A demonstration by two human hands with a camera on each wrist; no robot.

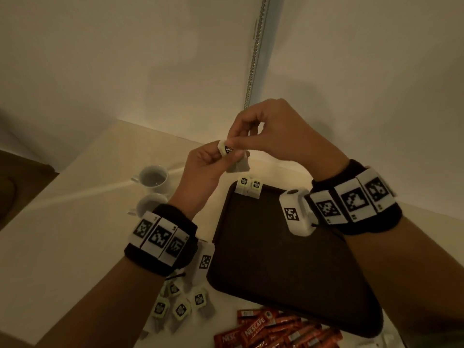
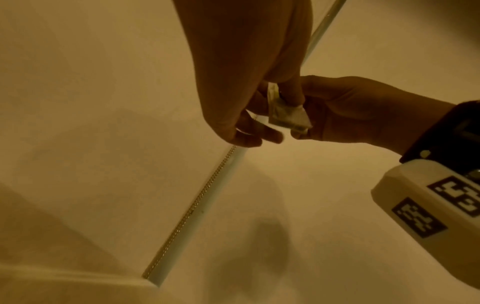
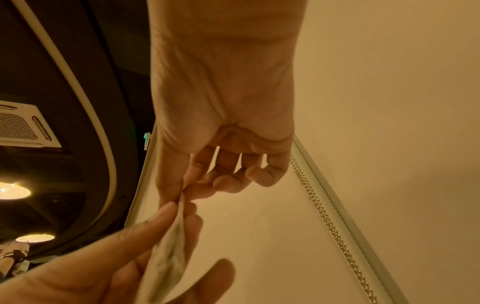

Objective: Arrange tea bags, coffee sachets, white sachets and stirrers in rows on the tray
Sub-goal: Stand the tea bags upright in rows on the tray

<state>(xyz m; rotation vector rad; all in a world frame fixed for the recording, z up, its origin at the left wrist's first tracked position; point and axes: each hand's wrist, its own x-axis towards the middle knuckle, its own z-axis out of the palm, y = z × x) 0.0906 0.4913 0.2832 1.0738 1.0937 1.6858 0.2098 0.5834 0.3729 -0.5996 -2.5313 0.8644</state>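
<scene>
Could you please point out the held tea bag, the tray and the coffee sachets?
held tea bag (image 1: 227, 149): head view, its label.
tray (image 1: 276, 259): head view, bare dark floor.
coffee sachets (image 1: 256, 331): head view, the red printed sachet.

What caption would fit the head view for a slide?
Both hands, left hand and right hand, pinch one tea bag above the dark tray, where two tea bags already stand.

Both hands raised together, left hand and right hand pinching with curled fingers.
</scene>
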